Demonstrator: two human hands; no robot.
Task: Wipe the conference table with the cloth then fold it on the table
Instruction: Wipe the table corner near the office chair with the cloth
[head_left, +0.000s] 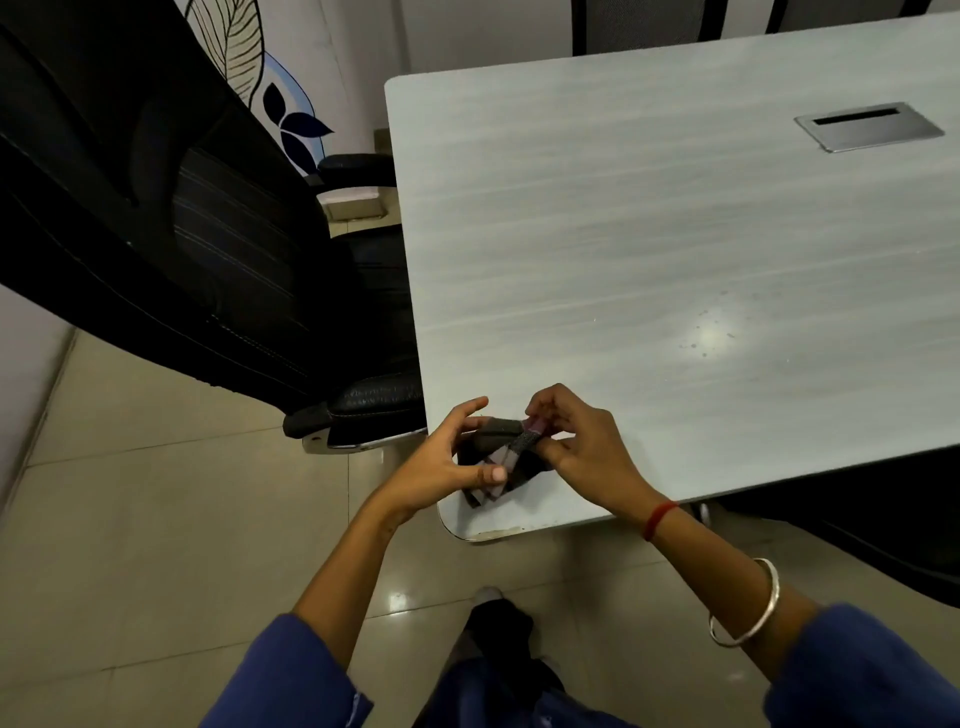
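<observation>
- Position: the cloth (500, 457), dark and layered, sits over the near corner of the worktop (675, 260), between both hands.
- Grip: left hand (447, 460) thumb presses the lower layers, fingers loosely spread; right hand (579, 447) pinches the top edge.
- Procedure, as judged: square the edges, then flatten each layer against the worktop.
- Caution: specks (704, 344) beside the glare suggest wiping remains.

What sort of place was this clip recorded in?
Probably an office meeting room: a large pale table with a metal cable hatch set in its top, and a black padded office chair drawn up beside it.
</observation>
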